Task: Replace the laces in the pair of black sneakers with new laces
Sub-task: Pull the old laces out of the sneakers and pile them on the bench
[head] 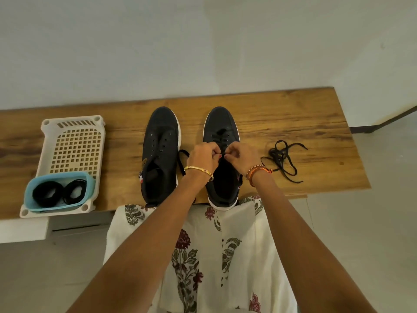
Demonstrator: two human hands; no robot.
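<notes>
On the wooden desk (293,114) my left hand (202,158) and right hand (242,158) meet over the right black canvas sneaker (222,123), fingers curled, each pinching its black lace (222,137). The unlaced left black sneaker (160,141) stands beside it. A loose black lace (282,160) lies right; coiled black laces (57,193) sit in a blue tub (90,184) far left.

Wooden worktop (293,114) across mid-frame; white perforated tray (74,141) at left, blue tub (90,188) at its near end.
</notes>
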